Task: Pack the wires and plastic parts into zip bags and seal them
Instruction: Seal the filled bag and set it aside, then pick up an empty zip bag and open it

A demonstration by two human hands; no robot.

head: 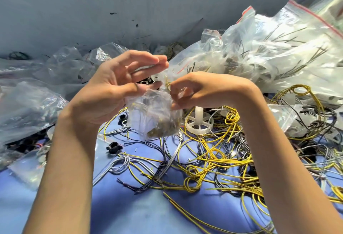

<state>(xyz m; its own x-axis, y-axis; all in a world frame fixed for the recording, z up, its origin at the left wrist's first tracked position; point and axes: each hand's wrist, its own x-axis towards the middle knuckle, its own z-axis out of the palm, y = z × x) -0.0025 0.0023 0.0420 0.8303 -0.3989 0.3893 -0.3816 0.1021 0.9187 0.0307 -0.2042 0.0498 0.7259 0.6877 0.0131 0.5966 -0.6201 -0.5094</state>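
While our right hand [200, 88] pinches the mouth of the zip bag [154, 116] at centre, our left hand [111, 92] sits at nine o'clock, fingers loose, thumb touching it; wires [213, 157] lie at five o'clock.

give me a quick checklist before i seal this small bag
1. Contents settled in the small zip bag: ok, they sit at its bottom.
2. Right hand pinches the bag's top: ok.
3. Left hand grips it: cannot tell, thumb at the top edge, fingers spread.
4. Bag mouth free of wire: not ok, a yellow wire loop sits there.
5. Zip lined up: cannot tell, hidden by fingers.
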